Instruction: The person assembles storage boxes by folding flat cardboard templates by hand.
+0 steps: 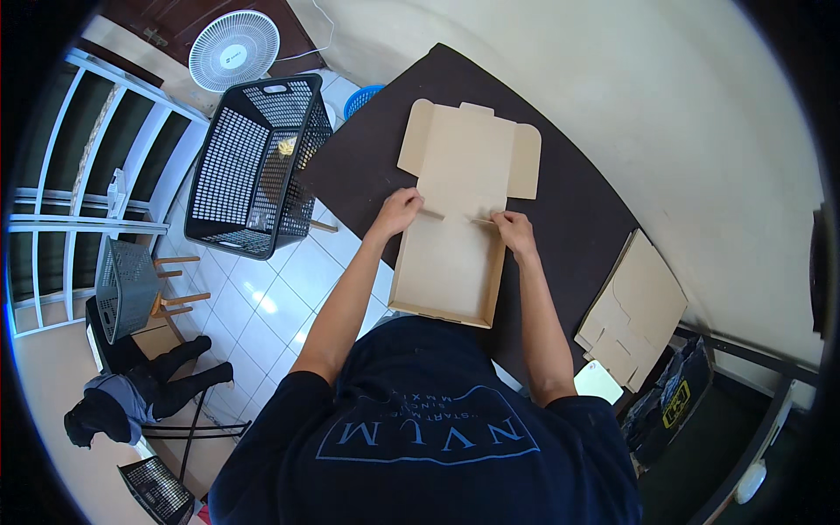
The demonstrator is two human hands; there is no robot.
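Note:
A brown cardboard box (451, 271) lies on the dark table, its near part folded up into a shallow tray with low walls. Its lid panel (465, 149) stretches flat away from me, with rounded side flaps spread to either side. At the tray's far left corner, my left hand (401, 213) is closed with its fingertips pinching a small inward-turned flap (432, 213). My right hand (514, 233) pinches the matching flap at the far right corner, fingers closed. Both flaps point toward the middle of the box.
Flat cardboard blanks (637, 302) are stacked at the table's right, by a pale green-white item (598, 382). Left of the dark table (573, 219) stand a large black crate (229, 175) and a white fan (234, 52). Another person (131, 398) sits at lower left near a grey crate (131, 289).

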